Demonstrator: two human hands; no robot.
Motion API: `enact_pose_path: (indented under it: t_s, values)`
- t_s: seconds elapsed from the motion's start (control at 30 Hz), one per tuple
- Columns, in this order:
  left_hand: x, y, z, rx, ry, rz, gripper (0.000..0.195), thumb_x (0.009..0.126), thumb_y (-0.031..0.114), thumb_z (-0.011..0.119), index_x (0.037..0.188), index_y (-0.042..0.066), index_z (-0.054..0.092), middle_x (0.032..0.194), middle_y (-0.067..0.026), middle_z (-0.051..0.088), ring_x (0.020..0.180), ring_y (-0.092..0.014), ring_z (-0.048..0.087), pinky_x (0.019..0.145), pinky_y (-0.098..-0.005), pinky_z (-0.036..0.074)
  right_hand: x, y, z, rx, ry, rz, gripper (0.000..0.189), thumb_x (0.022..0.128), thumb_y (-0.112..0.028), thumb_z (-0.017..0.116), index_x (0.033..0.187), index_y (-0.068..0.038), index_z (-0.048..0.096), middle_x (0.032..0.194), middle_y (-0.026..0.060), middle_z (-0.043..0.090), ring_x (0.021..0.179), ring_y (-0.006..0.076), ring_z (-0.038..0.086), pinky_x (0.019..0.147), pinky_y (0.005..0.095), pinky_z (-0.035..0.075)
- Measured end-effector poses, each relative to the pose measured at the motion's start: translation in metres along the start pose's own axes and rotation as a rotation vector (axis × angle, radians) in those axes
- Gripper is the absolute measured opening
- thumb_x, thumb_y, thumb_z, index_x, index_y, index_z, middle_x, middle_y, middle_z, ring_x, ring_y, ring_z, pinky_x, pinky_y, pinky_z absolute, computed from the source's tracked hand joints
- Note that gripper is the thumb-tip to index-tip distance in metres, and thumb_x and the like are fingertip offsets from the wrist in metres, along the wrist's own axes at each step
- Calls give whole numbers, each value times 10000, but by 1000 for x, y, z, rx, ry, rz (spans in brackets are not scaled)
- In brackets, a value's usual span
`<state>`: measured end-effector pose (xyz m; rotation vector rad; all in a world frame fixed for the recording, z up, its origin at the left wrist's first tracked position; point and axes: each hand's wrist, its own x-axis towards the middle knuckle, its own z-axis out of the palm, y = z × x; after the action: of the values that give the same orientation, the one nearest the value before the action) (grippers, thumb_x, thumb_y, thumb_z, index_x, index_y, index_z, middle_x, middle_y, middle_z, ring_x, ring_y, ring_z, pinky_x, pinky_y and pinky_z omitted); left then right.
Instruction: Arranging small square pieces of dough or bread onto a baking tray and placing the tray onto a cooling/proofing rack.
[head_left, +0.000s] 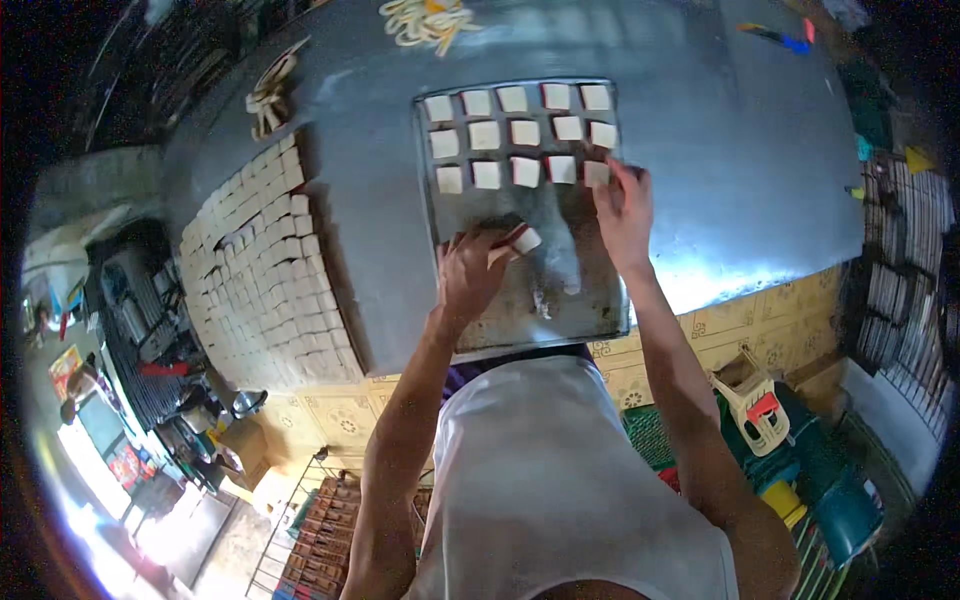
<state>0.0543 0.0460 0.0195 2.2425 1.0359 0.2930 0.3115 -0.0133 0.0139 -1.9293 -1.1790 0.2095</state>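
Observation:
A dark metal baking tray (517, 330) lies on the metal tabletop before me, its far part bearing rows of pale square dough pieces (525, 133) with reddish edges. My left hand (474, 274) is over the tray's left side, holding a few dough pieces (527, 240) with pale faces and dark red sides. At the right end of the nearest row, the fingers of my right hand (626, 214) touch a dough piece (596, 174); whether they grip it is unclear.
A board packed with pale square pieces (262, 277) lies left on the table (712, 150). Dough-like strips (427, 22) lie at the far edge, another bundle (271, 94) far left. Stacked trays (904, 225) stand right; a plastic stool (754, 405) is below right.

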Motion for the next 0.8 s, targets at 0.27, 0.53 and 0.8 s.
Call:
enact_pose_path:
  t_s: [0.27, 0.53, 0.8]
  values:
    - [-2, -19, -19, -450, -111, -125, 228, 944, 193, 678, 1097, 28, 713, 980, -184, 735, 930, -396, 702, 782, -417, 558, -64, -70, 21, 205, -488, -143, 255, 930, -11, 696, 1181, -44, 715, 1101, 123, 716, 913, 241, 702, 761, 342, 564]
    - [-46, -40, -9, -196, 88, -115, 263, 957, 254, 655, 1156, 87, 697, 1029, -229, 705, 952, -455, 680, 787, -471, 562, -56, -81, 77, 540, -216, 288, 214, 937, -54, 733, 1143, -36, 681, 1036, 65, 730, 906, 115, 671, 800, 298, 544]
    - [-75, -89, -39, -983, -223, -401, 388, 1002, 215, 675, 1329, 8, 650, 946, -10, 681, 808, -70, 591, 676, -258, 506, -72, -103, 116, 144, -75, 43, 374, 931, -32, 699, 1303, -43, 655, 1070, 96, 676, 854, 175, 670, 797, 274, 530]
